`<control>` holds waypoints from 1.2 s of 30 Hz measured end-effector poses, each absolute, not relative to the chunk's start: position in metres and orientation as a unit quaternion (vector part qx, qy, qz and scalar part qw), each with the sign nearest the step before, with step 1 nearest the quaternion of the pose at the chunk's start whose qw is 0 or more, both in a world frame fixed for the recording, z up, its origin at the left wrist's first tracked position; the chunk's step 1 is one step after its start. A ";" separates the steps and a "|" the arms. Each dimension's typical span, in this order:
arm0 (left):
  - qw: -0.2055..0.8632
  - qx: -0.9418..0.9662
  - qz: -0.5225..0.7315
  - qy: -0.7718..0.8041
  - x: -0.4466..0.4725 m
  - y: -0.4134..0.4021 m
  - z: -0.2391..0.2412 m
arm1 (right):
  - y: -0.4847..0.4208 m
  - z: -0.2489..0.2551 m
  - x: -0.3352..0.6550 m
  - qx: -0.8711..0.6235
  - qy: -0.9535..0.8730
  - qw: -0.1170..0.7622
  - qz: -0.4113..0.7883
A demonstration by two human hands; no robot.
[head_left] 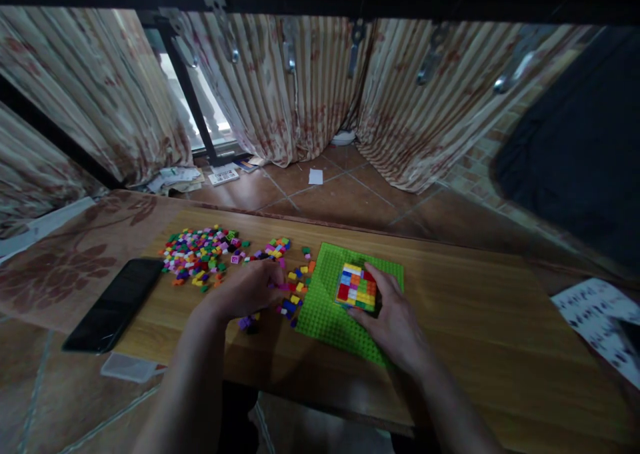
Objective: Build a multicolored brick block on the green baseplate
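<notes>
A green studded baseplate lies on the wooden table. On it sits a square block of multicoloured toy bricks, with red, white, yellow, orange, blue and green studs on top. My right hand grips this block from the right, thumb along its near edge and fingers at its far right corner. To the left of the baseplate, my left hand reaches down among loose bricks, its fingers drawn together in a pinch. Whatever lies between those fingertips is too small and dim to name.
A large pile of mixed bricks spreads over the left of the wooden table. A black phone or tablet lies at the left edge, near a clear plastic case. A printed sheet is at far right.
</notes>
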State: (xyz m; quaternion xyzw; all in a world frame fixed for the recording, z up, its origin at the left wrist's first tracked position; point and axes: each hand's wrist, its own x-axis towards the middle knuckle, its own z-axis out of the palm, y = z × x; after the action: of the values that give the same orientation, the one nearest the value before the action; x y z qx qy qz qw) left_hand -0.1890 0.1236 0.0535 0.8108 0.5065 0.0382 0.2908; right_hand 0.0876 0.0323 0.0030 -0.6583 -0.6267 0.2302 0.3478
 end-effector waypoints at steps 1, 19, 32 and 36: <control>0.301 0.806 0.051 0.507 -0.192 0.124 0.053 | 0.031 0.004 0.087 -0.656 -0.628 0.347 0.234; 0.542 0.734 0.255 0.319 -0.144 0.110 0.060 | 0.019 0.031 0.081 -0.537 -0.633 0.511 0.224; 0.627 0.681 0.264 0.270 -0.105 0.088 0.062 | 0.018 0.031 0.075 -0.494 -0.667 0.492 0.264; 0.609 0.669 0.295 0.307 -0.111 0.098 0.052 | 0.022 0.029 0.085 -0.565 -0.630 0.483 0.224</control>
State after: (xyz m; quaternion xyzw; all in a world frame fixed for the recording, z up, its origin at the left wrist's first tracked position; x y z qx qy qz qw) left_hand -0.1114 0.0975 0.0517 0.6691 0.3069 0.2949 0.6092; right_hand 0.0848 0.0220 0.0287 -0.5651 -0.6298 0.2243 0.4835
